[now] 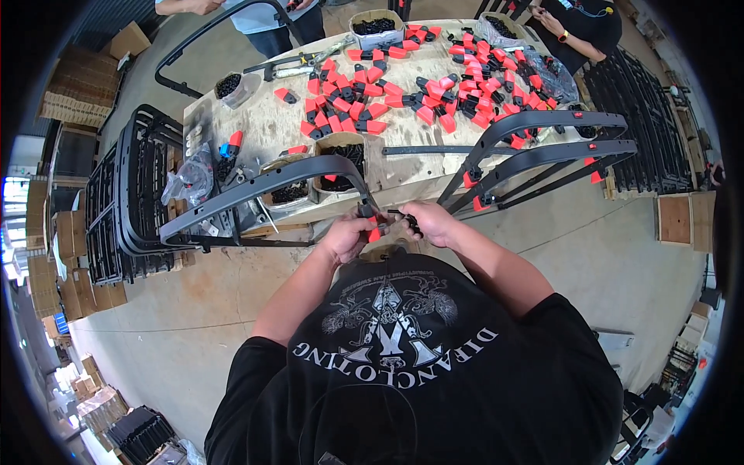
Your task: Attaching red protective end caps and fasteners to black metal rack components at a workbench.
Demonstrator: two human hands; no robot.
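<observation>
A curved black metal frame [263,187] lies across the near left edge of the table, its end reaching down to my hands. At that end sits a red and black plastic piece [375,231]. My left hand [348,236] is closed around this piece. Just to the right, my right hand [432,222] is closed on small black bolts [413,224], one pointing toward the frame end. The fingertips of both hands almost meet. A cardboard box of black bolts [341,151] stands on the table just beyond the frame.
Many red and black plastic pieces [434,101] are strewn over the wooden table [256,124]. More black frames [535,151] rest on its right edge, and others stand stacked at left [128,194]. Two people [271,27] [577,31] stand at the far side. A plastic bag [190,182] lies at left.
</observation>
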